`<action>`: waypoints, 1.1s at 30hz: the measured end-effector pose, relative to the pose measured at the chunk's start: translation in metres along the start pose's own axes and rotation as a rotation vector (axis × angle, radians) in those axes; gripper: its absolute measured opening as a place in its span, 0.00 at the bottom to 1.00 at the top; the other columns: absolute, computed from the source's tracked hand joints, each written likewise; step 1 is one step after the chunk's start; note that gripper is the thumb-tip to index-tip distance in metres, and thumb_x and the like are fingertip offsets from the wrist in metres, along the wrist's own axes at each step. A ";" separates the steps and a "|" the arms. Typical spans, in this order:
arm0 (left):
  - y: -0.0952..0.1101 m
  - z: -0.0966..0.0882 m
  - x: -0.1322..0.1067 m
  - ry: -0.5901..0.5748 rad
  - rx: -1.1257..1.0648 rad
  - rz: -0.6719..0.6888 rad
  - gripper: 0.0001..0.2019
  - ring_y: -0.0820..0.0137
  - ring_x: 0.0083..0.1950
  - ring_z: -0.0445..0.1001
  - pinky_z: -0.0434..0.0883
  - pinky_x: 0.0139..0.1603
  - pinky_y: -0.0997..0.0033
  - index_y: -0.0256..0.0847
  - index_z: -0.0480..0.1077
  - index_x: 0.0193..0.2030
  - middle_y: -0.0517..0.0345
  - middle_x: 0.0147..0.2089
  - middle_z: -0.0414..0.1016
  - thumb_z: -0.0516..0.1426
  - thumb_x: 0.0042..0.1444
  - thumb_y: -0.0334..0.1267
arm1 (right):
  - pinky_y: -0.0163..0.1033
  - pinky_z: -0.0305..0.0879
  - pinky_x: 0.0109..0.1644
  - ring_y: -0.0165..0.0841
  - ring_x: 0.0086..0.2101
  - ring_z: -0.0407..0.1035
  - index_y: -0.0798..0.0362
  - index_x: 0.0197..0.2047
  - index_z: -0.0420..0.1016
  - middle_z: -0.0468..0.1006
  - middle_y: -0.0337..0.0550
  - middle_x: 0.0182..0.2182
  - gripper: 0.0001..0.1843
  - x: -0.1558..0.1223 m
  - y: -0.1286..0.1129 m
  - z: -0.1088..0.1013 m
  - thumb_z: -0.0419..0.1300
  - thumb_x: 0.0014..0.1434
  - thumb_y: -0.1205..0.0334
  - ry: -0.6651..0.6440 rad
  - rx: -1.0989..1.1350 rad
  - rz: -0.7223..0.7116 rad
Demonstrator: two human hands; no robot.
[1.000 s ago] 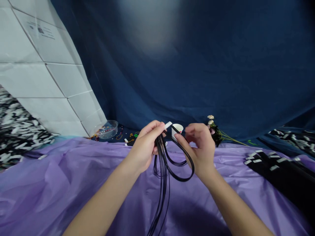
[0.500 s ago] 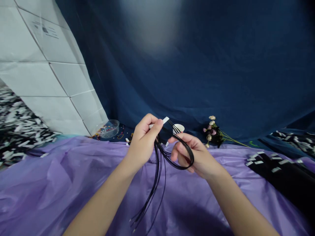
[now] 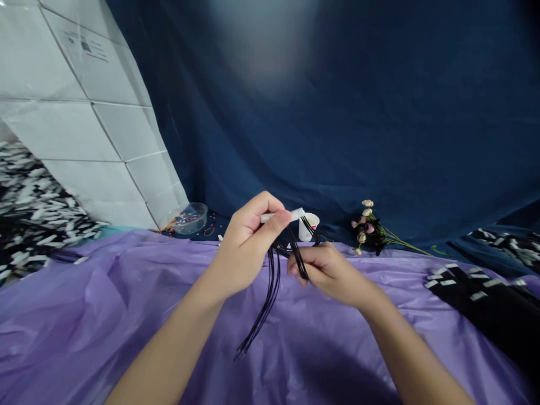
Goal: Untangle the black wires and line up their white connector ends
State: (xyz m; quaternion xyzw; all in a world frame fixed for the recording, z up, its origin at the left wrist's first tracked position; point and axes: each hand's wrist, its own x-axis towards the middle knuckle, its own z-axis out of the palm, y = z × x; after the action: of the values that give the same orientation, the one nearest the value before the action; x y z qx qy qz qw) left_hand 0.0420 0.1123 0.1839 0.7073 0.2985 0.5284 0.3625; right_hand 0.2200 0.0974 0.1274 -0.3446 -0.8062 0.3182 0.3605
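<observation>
My left hand (image 3: pixel 248 244) pinches a white connector (image 3: pixel 297 214) between thumb and fingers. From that connector runs a bundle of thin black wires (image 3: pixel 270 304), whose loose ends hang below the hands. My right hand (image 3: pixel 324 270) is closed round a bend of the same wires, just right of the left hand. Part of the loop is hidden behind the fingers. Beneath both hands spreads a purple plastic sheet (image 3: pixel 169 315).
Behind the hands stands a white paper cup (image 3: pixel 307 228). A clear plastic bowl (image 3: pixel 189 218) with small beads is at the left, artificial flowers (image 3: pixel 367 225) at the right. Wire bundles with white connectors lie far left (image 3: pixel 37 208) and right (image 3: pixel 476 298). A dark blue cloth (image 3: pixel 358 112) hangs behind.
My right hand has closed on the wires and moved slightly left, and the wide loop has narrowed. The connector in my left hand has tilted flatter and shifted right. The hanging ends have drawn up.
</observation>
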 end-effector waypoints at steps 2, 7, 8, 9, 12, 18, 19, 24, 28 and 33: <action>0.001 0.003 -0.001 -0.010 0.037 0.030 0.12 0.75 0.27 0.56 0.55 0.28 0.74 0.41 0.66 0.29 0.63 0.26 0.60 0.56 0.61 0.44 | 0.32 0.59 0.31 0.26 0.25 0.65 0.54 0.31 0.73 0.73 0.37 0.24 0.11 0.001 0.000 0.000 0.54 0.64 0.64 0.008 -0.098 0.003; -0.001 0.009 -0.004 -0.044 0.097 0.046 0.11 0.74 0.30 0.61 0.59 0.32 0.74 0.41 0.66 0.30 0.63 0.27 0.64 0.55 0.61 0.43 | 0.36 0.64 0.41 0.31 0.34 0.69 0.52 0.38 0.75 0.77 0.40 0.34 0.07 0.001 -0.006 0.006 0.58 0.62 0.60 -0.085 0.066 0.026; -0.001 0.010 -0.005 -0.053 0.099 0.043 0.11 0.74 0.30 0.61 0.59 0.32 0.74 0.41 0.66 0.30 0.63 0.27 0.64 0.55 0.61 0.43 | 0.36 0.64 0.40 0.30 0.34 0.68 0.52 0.40 0.75 0.76 0.40 0.34 0.07 0.001 -0.007 0.009 0.59 0.62 0.58 -0.118 0.185 0.029; -0.001 0.011 -0.005 -0.059 0.095 0.039 0.11 0.74 0.30 0.62 0.59 0.32 0.74 0.41 0.66 0.30 0.63 0.27 0.64 0.55 0.61 0.43 | 0.35 0.65 0.39 0.29 0.34 0.68 0.52 0.41 0.74 0.75 0.39 0.34 0.08 0.002 -0.008 0.013 0.59 0.61 0.57 -0.152 0.307 0.043; -0.001 0.013 -0.006 -0.069 0.053 0.008 0.11 0.73 0.32 0.64 0.61 0.33 0.74 0.42 0.66 0.30 0.63 0.29 0.66 0.55 0.61 0.43 | 0.34 0.65 0.38 0.26 0.31 0.67 0.53 0.41 0.73 0.73 0.38 0.32 0.10 0.002 -0.007 0.023 0.63 0.58 0.57 -0.193 0.582 0.114; -0.005 0.012 -0.002 -0.021 -0.004 -0.009 0.12 0.75 0.27 0.59 0.57 0.27 0.75 0.41 0.67 0.29 0.62 0.26 0.63 0.56 0.60 0.45 | 0.28 0.60 0.30 0.20 0.25 0.57 0.54 0.30 0.63 0.62 0.30 0.25 0.20 0.004 -0.001 0.029 0.73 0.43 0.64 -0.090 0.785 0.178; -0.006 0.011 -0.001 -0.012 -0.014 -0.004 0.12 0.75 0.26 0.58 0.57 0.26 0.75 0.41 0.67 0.29 0.63 0.26 0.62 0.56 0.60 0.45 | 0.27 0.59 0.27 0.19 0.23 0.54 0.53 0.29 0.60 0.60 0.28 0.24 0.25 0.005 -0.001 0.028 0.74 0.39 0.66 -0.057 0.818 0.190; -0.011 0.009 0.002 0.026 -0.089 -0.028 0.12 0.76 0.24 0.56 0.56 0.24 0.75 0.42 0.67 0.31 0.64 0.25 0.59 0.56 0.59 0.47 | 0.24 0.55 0.21 0.18 0.21 0.49 0.52 0.29 0.55 0.54 0.26 0.23 0.32 0.008 -0.006 0.027 0.76 0.31 0.70 0.090 0.889 0.194; -0.018 0.007 0.007 0.088 -0.154 -0.049 0.10 0.77 0.24 0.58 0.56 0.23 0.76 0.42 0.67 0.32 0.64 0.27 0.61 0.57 0.59 0.46 | 0.24 0.45 0.14 0.17 0.16 0.43 0.50 0.30 0.55 0.50 0.24 0.20 0.28 0.009 -0.013 0.029 0.74 0.38 0.68 0.134 1.034 0.317; -0.024 0.008 0.013 0.098 -0.255 -0.132 0.10 0.78 0.25 0.62 0.63 0.25 0.78 0.42 0.67 0.32 0.63 0.30 0.64 0.58 0.58 0.45 | 0.24 0.41 0.11 0.17 0.16 0.44 0.52 0.31 0.60 0.53 0.25 0.21 0.25 0.010 -0.013 0.035 0.72 0.37 0.70 0.196 1.188 0.419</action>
State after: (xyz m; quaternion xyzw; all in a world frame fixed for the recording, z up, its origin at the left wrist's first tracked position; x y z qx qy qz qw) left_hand 0.0516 0.1345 0.1690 0.6076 0.2923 0.5711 0.4681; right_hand 0.1821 0.0888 0.1222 -0.2641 -0.3710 0.7417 0.4924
